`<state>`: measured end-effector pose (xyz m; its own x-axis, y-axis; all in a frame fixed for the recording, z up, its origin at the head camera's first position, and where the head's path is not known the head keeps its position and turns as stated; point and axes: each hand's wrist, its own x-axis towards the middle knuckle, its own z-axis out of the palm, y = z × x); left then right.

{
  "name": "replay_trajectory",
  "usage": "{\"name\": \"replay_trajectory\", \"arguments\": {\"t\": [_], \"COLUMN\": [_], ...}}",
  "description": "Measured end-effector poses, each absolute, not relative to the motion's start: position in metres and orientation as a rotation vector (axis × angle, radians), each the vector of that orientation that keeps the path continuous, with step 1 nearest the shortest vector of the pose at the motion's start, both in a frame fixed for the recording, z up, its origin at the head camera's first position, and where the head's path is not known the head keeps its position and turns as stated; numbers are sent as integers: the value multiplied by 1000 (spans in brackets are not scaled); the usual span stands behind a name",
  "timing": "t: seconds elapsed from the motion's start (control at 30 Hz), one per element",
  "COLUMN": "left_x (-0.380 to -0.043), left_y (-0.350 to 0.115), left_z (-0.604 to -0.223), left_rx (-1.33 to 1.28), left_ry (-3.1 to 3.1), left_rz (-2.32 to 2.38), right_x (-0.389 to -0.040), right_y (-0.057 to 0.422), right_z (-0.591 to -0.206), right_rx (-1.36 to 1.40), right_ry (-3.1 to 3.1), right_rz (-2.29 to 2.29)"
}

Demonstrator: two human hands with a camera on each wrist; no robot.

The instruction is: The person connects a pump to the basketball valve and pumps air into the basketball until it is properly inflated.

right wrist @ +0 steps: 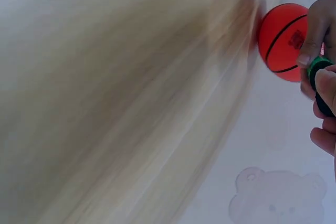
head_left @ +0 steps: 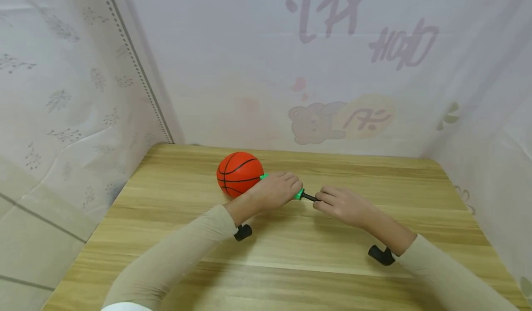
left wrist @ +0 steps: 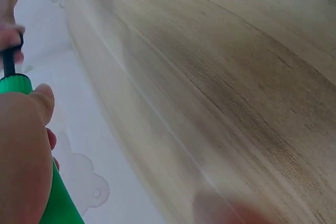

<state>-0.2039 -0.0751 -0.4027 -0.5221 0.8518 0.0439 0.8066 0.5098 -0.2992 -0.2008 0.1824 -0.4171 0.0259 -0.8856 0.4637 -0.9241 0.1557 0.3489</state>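
An orange-red basketball with black lines sits on the wooden table toward the back. Beside it, my left hand wraps round the green barrel of a small hand pump. The barrel's near end touches or overlaps the ball's right side in the head view. Out of the barrel's other end comes a black rod. My right hand grips the black handle at the end of that rod, its fingers curled round it. Most of the barrel is hidden under the left hand.
The wooden table spreads below both forearms. A printed curtain hangs close behind its far edge, and more curtain hangs at the left. Black wrist mounts stick out under the sleeves.
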Motion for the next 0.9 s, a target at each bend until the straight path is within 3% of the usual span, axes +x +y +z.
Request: {"name": "replay_trajectory", "arguments": {"t": [0.47, 0.9], "left_x": [-205, -203], "left_y": [-81, -73], "left_z": [-405, -405], "left_rx": [-1441, -1423], "left_ry": [-2536, -2583], "left_rz": [362, 372], "right_x": [-175, -183], "right_y": [239, 222], "right_z": [-414, -410], "right_rx": [1702, 1742], "right_ry": [-1836, -1881], "right_rz": [31, 18]}}
